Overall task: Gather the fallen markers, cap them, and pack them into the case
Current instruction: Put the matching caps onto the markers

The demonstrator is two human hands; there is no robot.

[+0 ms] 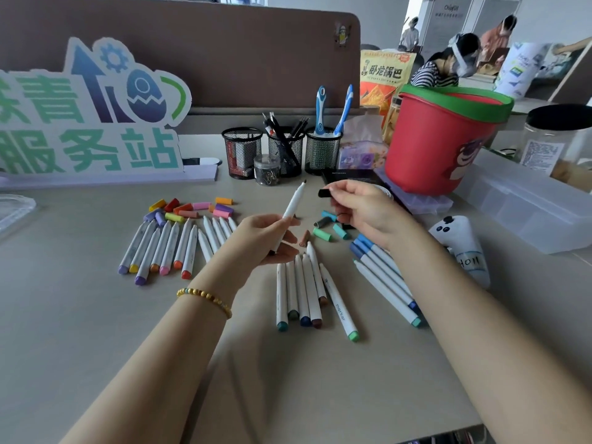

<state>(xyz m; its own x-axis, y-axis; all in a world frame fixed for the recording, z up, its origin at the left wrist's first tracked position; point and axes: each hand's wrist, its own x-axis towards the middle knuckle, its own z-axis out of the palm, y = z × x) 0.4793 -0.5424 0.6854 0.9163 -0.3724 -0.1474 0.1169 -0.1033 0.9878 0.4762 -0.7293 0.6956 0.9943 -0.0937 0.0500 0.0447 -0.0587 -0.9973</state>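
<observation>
Marker point(292, 209), light, stiff and smooth-barrelled, was held above the bench point(96, 315) in the left hand point(269, 240) grip at mid-barrel, tip up, while black cap point(324, 193) was pinched in the right hand point(358, 208).

The near part of the desk point(96, 331) lies bare on the left and in the middle, giving open passage. Farther in, three clusters of markers block the surface: warm-coloured markers point(166, 248) left, a middle group point(304, 293), blue ones point(384, 277) right. Loose caps point(192, 208) lie beyond the left cluster. Along the far edge stand mesh pen cups point(282, 152), a red bucket point(439, 139) and a sign point(89, 110).
</observation>
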